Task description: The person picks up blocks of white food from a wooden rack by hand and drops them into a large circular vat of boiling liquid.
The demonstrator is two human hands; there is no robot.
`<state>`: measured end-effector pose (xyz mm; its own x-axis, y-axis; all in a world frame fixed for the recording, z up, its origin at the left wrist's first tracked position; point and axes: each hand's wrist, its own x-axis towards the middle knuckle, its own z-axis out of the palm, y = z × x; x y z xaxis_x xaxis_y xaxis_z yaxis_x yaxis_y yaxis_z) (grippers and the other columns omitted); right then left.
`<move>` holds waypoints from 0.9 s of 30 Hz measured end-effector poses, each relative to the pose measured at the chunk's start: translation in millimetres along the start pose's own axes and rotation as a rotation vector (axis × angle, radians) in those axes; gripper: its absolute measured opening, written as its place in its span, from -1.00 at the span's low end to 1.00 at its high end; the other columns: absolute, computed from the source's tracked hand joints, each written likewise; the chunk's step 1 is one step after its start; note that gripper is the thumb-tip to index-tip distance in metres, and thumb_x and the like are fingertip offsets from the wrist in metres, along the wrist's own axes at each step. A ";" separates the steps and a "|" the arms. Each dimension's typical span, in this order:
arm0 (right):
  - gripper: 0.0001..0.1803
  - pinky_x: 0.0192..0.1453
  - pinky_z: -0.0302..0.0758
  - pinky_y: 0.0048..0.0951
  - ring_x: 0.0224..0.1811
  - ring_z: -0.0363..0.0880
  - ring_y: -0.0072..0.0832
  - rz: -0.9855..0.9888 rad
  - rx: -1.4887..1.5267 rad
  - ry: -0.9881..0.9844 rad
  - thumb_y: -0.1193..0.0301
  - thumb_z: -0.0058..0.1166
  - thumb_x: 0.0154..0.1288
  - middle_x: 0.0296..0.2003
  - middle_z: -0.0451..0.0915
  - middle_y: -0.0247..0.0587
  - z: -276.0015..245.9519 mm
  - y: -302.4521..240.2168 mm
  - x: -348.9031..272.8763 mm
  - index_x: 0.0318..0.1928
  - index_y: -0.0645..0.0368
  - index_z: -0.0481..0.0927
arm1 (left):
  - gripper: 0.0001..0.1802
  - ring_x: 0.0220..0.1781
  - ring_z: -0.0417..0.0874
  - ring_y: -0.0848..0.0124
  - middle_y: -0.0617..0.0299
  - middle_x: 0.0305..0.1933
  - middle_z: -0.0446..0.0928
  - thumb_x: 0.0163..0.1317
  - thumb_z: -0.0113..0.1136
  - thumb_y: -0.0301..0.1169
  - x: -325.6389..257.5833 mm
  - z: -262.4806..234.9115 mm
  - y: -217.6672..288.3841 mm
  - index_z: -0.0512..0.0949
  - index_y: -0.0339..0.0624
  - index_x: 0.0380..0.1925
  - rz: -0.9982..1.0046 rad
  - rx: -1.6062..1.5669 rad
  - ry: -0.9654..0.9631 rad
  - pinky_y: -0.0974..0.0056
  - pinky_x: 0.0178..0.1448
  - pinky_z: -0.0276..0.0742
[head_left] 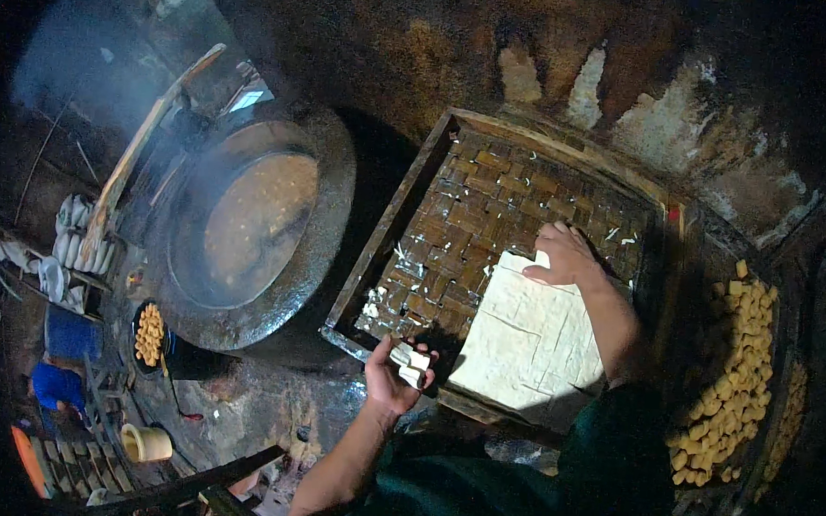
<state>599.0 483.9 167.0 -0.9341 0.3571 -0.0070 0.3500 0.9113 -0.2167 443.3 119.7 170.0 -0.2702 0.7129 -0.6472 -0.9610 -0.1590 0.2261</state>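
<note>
Now L hand (396, 371) palm-up, grip closed on tofu cubes (409, 362); R hand (563, 255) flat, grip open, on tofu slab (532, 334).

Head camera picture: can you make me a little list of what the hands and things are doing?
left hand: holds white tofu pieces
right hand: rests on the far edge of the white tofu slab
slab: cut into squares, lying in the woven tray
left of tray: big steaming wok
right of tray: pile of fried yellow cubes

white tofu slab (530, 334), brown woven tray (490, 206), golden fried cubes (729, 377)
</note>
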 end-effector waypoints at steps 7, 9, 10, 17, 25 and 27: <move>-0.38 0.11 0.33 -0.07 0.04 0.42 -0.14 -0.041 -0.090 -0.221 -0.18 0.19 -0.01 -0.19 0.52 -0.13 -11.2 -3.0 8.2 -0.22 0.13 0.58 | -0.57 -0.05 0.58 0.07 0.12 -0.24 0.57 0.32 -0.09 0.06 -1.8 1.6 -0.9 0.49 -0.05 -0.21 0.002 0.029 0.005 0.06 -0.26 0.55; -0.39 0.09 0.35 -0.05 0.04 0.44 -0.09 -0.053 -0.066 -0.198 -0.15 0.20 0.01 -0.18 0.53 -0.10 -7.5 -4.3 3.6 -0.17 0.12 0.56 | -0.57 -0.05 0.57 0.06 0.12 -0.23 0.57 0.32 -0.08 0.06 -2.0 1.5 -0.6 0.48 -0.06 -0.21 -0.004 0.018 0.021 0.06 -0.26 0.55; -0.42 0.08 0.37 -0.04 0.02 0.46 -0.07 -0.011 0.013 -0.175 -0.12 0.18 0.05 -0.18 0.53 -0.08 -5.6 -4.6 1.3 -0.14 0.11 0.54 | -0.56 -0.05 0.57 0.05 0.12 -0.23 0.57 0.32 -0.08 0.07 -1.1 0.8 -0.7 0.49 -0.07 -0.21 -0.008 0.018 0.008 0.07 -0.27 0.54; -0.66 -0.05 0.47 -0.01 -0.14 0.54 0.02 0.005 0.050 0.173 0.11 0.07 0.25 -0.17 0.52 -0.02 34.7 -7.6 -15.1 -0.11 0.06 0.48 | -0.56 -0.04 0.58 0.02 0.11 -0.22 0.56 0.31 -0.06 0.07 6.9 5.5 -2.6 0.48 -0.07 -0.18 -0.073 0.010 0.001 0.07 -0.31 0.56; -0.74 -0.28 0.46 -0.42 -0.41 0.49 -0.52 0.047 1.284 0.383 0.27 0.28 0.18 -0.50 0.53 -0.22 21.0 -105.9 23.1 -0.36 0.18 0.54 | -0.59 -0.05 0.61 0.09 0.12 -0.10 0.59 0.28 -0.05 0.06 18.8 33.4 -25.5 0.53 0.01 -0.20 -0.098 0.149 0.044 -0.04 -0.11 0.59; -0.83 -0.20 0.51 -0.33 -0.35 0.56 -0.44 -0.010 1.010 0.088 0.30 0.24 0.20 -0.37 0.58 -0.28 -15.9 -177.6 0.7 -0.32 0.11 0.58 | -0.52 -0.03 0.61 0.16 0.10 -0.02 0.58 0.30 -0.08 0.07 20.8 31.3 -25.4 0.48 -0.05 -0.06 -0.102 0.052 -0.040 -0.11 0.03 0.56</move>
<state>537.2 325.6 221.0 -0.9140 0.4009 0.0624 0.0804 0.3298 -0.9406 463.9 159.9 173.6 -0.1677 0.7506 -0.6391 -0.9787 -0.0491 0.1991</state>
